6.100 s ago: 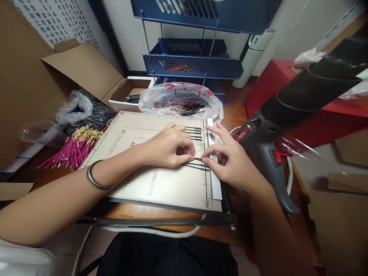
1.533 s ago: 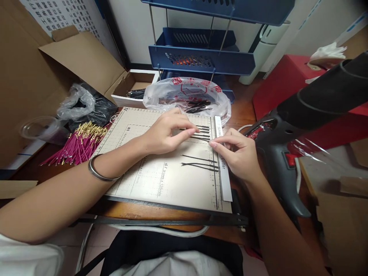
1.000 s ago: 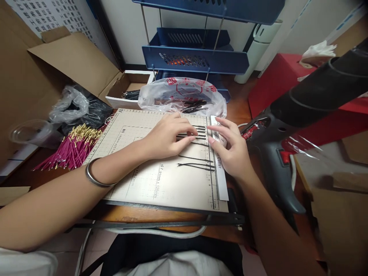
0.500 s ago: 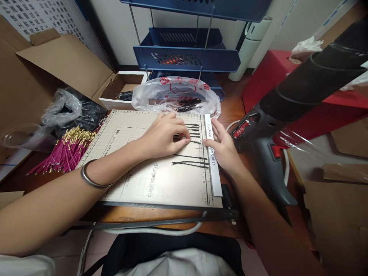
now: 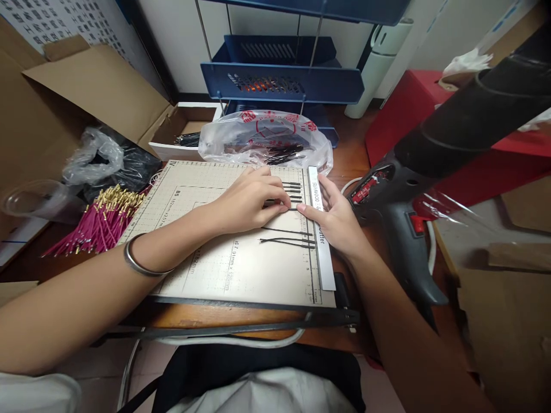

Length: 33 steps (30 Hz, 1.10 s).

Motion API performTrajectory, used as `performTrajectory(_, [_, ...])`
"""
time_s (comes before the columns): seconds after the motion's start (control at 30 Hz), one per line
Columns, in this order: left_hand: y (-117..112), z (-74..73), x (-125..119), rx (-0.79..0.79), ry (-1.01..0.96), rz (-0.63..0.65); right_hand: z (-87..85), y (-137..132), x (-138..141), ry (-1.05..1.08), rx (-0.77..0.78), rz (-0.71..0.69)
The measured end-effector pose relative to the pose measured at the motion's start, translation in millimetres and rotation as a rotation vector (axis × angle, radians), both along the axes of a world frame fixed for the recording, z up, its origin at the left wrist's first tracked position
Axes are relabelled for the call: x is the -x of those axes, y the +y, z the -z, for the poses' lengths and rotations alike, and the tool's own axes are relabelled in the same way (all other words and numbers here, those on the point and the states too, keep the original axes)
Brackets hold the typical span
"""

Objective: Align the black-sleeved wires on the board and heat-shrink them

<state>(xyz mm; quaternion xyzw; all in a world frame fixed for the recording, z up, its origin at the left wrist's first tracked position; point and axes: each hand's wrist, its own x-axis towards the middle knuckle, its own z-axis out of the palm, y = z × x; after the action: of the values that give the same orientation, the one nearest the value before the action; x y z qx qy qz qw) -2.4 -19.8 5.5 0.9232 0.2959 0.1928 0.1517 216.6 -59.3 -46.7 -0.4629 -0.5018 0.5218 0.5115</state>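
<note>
A beige paper cutter board (image 5: 224, 269) lies on the wooden desk before me. Thin black tubes (image 5: 287, 236) lie in rows across its right side, ends against the white ruler strip (image 5: 323, 252). My left hand (image 5: 249, 201) rests on the board with its fingertips pinched on one thin black tube in the upper rows. My right hand (image 5: 333, 215) lies on the ruler strip, fingers stretched out, index tip touching the end of that same tube. A metal bangle (image 5: 140, 261) circles my left wrist.
A black heat gun (image 5: 413, 189) sits right of the board. Behind the board are a clear plastic bag of black tubes (image 5: 267, 140), a small white box (image 5: 185, 135) and a blue tiered tray rack (image 5: 279, 80). Magenta wires with gold tips (image 5: 103, 218) and an open cardboard box (image 5: 64, 109) lie left.
Both hands moved from the lower tubes up to the upper rows. My right hand's fingers opened and flattened onto the ruler strip. The lower tubes now lie untouched.
</note>
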Motion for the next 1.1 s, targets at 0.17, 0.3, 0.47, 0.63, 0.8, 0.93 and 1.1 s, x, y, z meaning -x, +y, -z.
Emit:
performTrajectory(0.17, [0.0, 0.2, 0.0, -0.011, 0.009, -0.018, -0.1, 1.0, 0.7, -0.004, -0.009, 0.019])
performTrajectory(0.3, [-0.4, 0.0, -0.4, -0.022, 0.009, -0.046, -3.0, 1.9, 0.5, 0.045, 0.015, 0.041])
performTrajectory(0.47, [0.6, 0.2, -2.0, -0.016, 0.004, -0.048, -5.6, 1.5, 0.6, 0.062, 0.024, 0.038])
performTrajectory(0.63, [2.2, 0.0, -5.3, -0.025, 0.0, -0.045, -3.1, 1.4, 1.5, 0.036, -0.005, 0.04])
performTrajectory(0.8, [2.7, -0.7, -6.3, -0.027, 0.016, -0.046, -3.8, 0.9, 3.1, 0.043, 0.008, 0.071])
performTrajectory(0.93, [2.9, 0.0, -6.2, -0.038, 0.015, -0.046, -3.8, 0.0, 4.1, 0.026, 0.008, 0.083])
performTrajectory(1.1, [2.8, 1.3, -6.9, -0.058, 0.008, -0.043, -2.3, -0.1, 2.7, -0.003, -0.02, 0.059])
